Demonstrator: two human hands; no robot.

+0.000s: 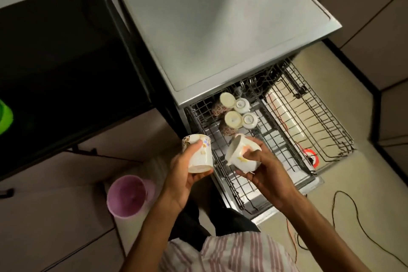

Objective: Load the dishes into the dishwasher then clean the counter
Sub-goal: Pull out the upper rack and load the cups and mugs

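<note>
My left hand (184,174) grips a white flowered mug (198,154), tilted with its base toward me, just left of the dishwasher. My right hand (260,165) holds a white cup (239,152) on its side above the front of the pulled-out upper rack (223,174). Several cups (234,110) stand upside down at the back left of that rack. The grey dishwasher top (216,28) fills the middle of the view. A lower wire rack (313,117) is pulled out to the right and holds nothing that I can see.
A black counter (61,62) lies to the left, with a green object (4,117) at its edge. A pink bin (128,196) stands on the floor by my left arm. Red and black cables (344,212) and an orange tape roll (311,157) lie on the floor at the right.
</note>
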